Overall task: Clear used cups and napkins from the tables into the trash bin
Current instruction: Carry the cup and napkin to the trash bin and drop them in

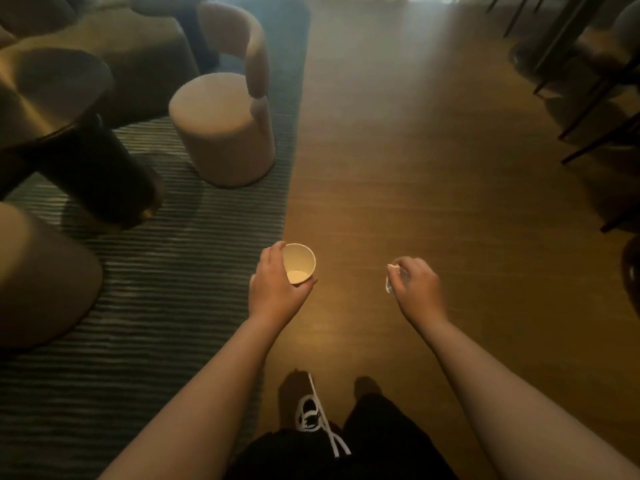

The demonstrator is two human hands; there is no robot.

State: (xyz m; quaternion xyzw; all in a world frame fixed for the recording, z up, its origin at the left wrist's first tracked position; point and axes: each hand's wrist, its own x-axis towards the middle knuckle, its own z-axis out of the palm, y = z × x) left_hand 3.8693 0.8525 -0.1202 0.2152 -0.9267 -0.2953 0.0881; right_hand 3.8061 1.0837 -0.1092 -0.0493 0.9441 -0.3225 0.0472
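Wooden floor runs up the middle and right of the view, warm and glossy, and a striped rug covers the left side, its straight edge cutting down the frame just left of centre. On that rug sits a round beige stool with a curved backrest, right by the rug's edge. Further left, a round table on a dark pedestal, its top blurred and dim; another rounded seat pokes in at the left border. Dark chair legs crowd the upper right corner.

Now the hands, both out in front over the floor. The left hand grips a paper cup, fingers curled round its side from the left, thumb under the near rim. The cup is tipped so its mouth faces up at the camera, and the pale bottom inside shows. It hangs in the air just beside the rug's edge, touching nothing but the hand.

The right hand is curled too, pinching something small and white, a crumpled napkin by the look of it, though it is too small to say for sure. It peeks out at the fingertips, held above bare floor, well apart from the cup.

Down at the bottom edge, dark trousers, a sneaker and a white drawstring dangling.
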